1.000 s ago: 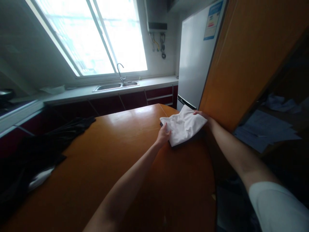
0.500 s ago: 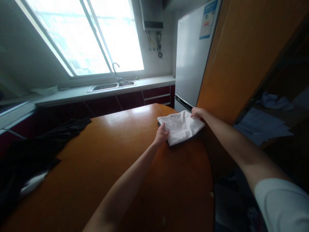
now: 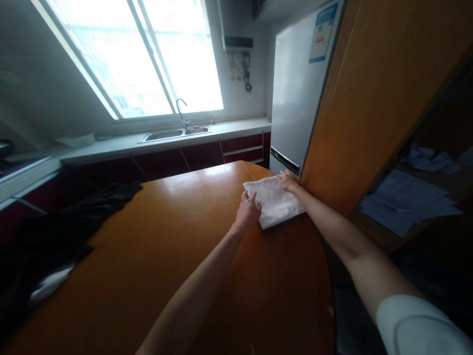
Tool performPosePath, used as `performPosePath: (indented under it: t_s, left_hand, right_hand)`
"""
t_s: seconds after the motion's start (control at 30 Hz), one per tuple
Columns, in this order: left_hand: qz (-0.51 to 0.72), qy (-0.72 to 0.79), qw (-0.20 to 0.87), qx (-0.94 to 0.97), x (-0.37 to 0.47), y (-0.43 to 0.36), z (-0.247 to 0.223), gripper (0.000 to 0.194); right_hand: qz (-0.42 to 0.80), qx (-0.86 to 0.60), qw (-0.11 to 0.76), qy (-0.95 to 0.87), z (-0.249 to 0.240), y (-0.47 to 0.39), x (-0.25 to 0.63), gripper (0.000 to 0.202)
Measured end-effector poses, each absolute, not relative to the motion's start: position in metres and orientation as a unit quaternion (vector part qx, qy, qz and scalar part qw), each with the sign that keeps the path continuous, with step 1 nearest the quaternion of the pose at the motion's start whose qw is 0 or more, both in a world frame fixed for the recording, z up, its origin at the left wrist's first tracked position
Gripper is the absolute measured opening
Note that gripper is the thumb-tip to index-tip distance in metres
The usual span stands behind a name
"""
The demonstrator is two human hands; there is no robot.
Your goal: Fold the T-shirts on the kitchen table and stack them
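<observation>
A folded white garment [image 3: 275, 199] lies on the far right part of the wooden table [image 3: 177, 236], with a dark layer showing under its near edge. My left hand [image 3: 249, 208] is at the garment's left edge, its fingers apart and the thumb over the cloth. On the far edge of the garment rests my right hand [image 3: 287, 181], fingers spread on the fabric. Whether the left fingertips press on the cloth is hard to make out.
Dark clothes [image 3: 66, 217] are heaped along the table's left side, with a white piece [image 3: 51, 283] among them. Beyond the table are a sink [image 3: 173, 134] and a refrigerator [image 3: 295, 88]. Papers [image 3: 406, 199] lie on a shelf at the right.
My right hand has let go of the garment's right corner and moved left along its far edge. My left hand has loosened its fingers. The cloth now lies flatter.
</observation>
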State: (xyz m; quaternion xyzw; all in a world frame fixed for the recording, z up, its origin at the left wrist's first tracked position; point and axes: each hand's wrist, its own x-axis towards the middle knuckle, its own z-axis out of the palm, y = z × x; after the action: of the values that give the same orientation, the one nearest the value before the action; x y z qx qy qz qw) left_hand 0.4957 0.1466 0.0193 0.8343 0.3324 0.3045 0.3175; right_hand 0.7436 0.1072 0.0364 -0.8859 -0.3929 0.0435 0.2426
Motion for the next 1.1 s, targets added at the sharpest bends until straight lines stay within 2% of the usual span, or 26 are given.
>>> performPosePath:
  t_s: [0.2,0.3,0.4,0.5,0.7,0.9,1.1]
  left_hand:
    - [0.22,0.302,0.129,0.918,0.521,0.158,0.051,0.05]
    - [0.16,0.308,0.084,0.934,0.54,0.166,0.046,0.052]
    - [0.122,0.345,0.092,0.926,0.544,0.172,0.027,0.063]
    - [0.125,0.359,0.111,0.918,0.541,0.175,0.012,0.065]
    - [0.134,0.361,0.136,0.913,0.538,0.171,0.027,0.064]
    - [0.2,0.313,0.124,0.92,0.504,0.131,0.033,0.061]
    - [0.282,0.344,0.193,0.874,0.466,0.132,0.023,0.062]
  right_hand:
    - [0.028,-0.899,0.198,-0.389,0.02,0.124,0.746,0.061]
    - [0.038,-0.903,0.174,-0.392,0.017,0.132,0.747,0.064]
    - [0.053,-0.904,0.157,-0.394,0.011,0.136,0.749,0.066]
    - [0.066,-0.904,0.144,-0.397,0.006,0.136,0.75,0.064]
    - [0.044,-0.902,0.151,-0.403,0.026,0.133,0.733,0.063]
    - [-0.047,-0.854,0.225,-0.467,0.041,0.084,0.659,0.058]
    - [-0.033,-0.839,0.187,-0.51,0.018,0.023,0.58,0.065]
